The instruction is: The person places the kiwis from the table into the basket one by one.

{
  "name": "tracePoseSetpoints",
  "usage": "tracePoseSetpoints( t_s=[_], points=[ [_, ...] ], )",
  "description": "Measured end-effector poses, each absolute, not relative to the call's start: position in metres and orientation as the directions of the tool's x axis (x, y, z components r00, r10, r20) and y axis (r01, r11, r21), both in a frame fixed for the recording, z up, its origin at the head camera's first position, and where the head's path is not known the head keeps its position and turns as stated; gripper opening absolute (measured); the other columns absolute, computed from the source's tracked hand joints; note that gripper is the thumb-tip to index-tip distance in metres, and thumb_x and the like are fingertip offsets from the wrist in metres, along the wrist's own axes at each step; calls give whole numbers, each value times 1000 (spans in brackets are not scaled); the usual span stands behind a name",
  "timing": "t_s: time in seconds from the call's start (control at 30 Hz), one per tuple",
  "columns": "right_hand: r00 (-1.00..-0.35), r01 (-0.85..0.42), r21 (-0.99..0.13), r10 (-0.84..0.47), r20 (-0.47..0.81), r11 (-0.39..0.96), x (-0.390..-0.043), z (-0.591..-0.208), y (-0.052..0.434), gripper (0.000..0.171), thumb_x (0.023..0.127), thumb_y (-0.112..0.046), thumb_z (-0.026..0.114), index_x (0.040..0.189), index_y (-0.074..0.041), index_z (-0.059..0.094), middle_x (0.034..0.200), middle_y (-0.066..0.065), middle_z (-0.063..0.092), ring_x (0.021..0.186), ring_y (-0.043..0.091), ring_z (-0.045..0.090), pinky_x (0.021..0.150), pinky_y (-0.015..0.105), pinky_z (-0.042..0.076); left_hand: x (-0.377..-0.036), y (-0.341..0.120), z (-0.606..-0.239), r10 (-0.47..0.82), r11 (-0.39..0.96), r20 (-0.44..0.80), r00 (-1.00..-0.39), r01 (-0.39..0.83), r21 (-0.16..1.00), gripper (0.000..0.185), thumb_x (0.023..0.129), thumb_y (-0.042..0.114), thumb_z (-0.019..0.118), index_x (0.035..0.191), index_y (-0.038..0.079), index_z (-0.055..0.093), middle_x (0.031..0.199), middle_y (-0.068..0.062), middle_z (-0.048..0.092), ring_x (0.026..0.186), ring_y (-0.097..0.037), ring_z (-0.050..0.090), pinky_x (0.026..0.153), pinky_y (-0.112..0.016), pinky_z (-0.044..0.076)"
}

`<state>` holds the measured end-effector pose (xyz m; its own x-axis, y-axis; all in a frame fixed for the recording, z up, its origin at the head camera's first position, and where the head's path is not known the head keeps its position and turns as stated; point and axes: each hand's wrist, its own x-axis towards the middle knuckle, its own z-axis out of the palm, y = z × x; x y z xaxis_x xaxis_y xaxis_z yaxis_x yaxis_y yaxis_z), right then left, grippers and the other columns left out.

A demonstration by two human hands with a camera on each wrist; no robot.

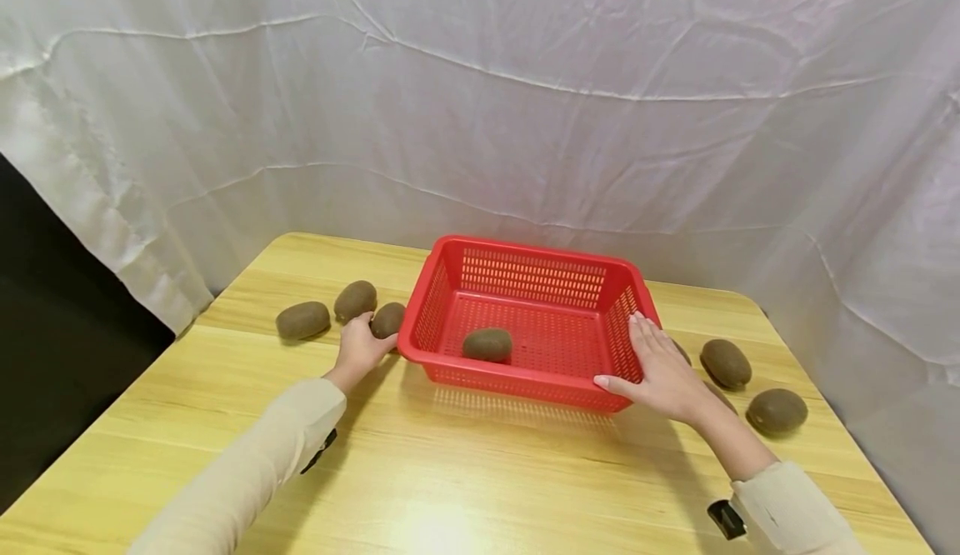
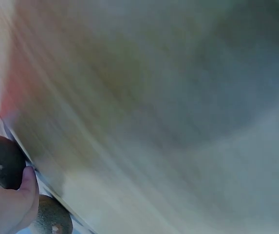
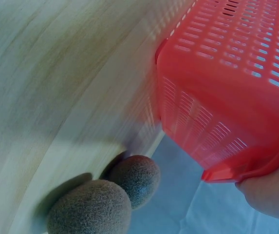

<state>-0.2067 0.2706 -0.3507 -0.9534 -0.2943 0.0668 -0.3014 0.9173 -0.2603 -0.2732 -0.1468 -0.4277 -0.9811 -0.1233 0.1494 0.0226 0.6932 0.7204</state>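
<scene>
Left hand [image 1: 358,347] is closing its fingers round a kiwi [image 1: 388,319] left of centre, beside the basket [image 1: 525,253], while the right hand [image 1: 660,372], fingers straight, is bracing the basket's right wall; a loose grip could let the fruit roll.

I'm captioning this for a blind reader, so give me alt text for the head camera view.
A person's left hand grips a kiwi beside a red basket on a wooden table, while the right hand rests flat on the basket's right wall. One kiwi in the basket; two more kiwis lie left of it and others to its right.
</scene>
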Motion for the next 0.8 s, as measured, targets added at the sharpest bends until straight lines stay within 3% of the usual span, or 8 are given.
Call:
tracePoseSetpoints(
  t_s=[0.4,0.8],
  points=[
    [-951,-308,-261,-299,76,915,-207,-354,271,105,81,-59,58,144,11,11,152,28,11,139,46,12,111,60,13,-273,-152,-425,-117,671,130,-985,18,742,61,79,18,69,126,-15,47,124,-33,53,113,-43,53,95,-50,45],
    [-953,-304,-266,-294,77,915,-207,-353,271,105,81,-58,58,144,11,12,152,29,11,139,46,12,110,60,13,-272,-164,-416,-114,668,206,-972,78,740,59,79,18,72,125,-11,50,124,-30,55,114,-45,51,99,-54,38]
  ],
)
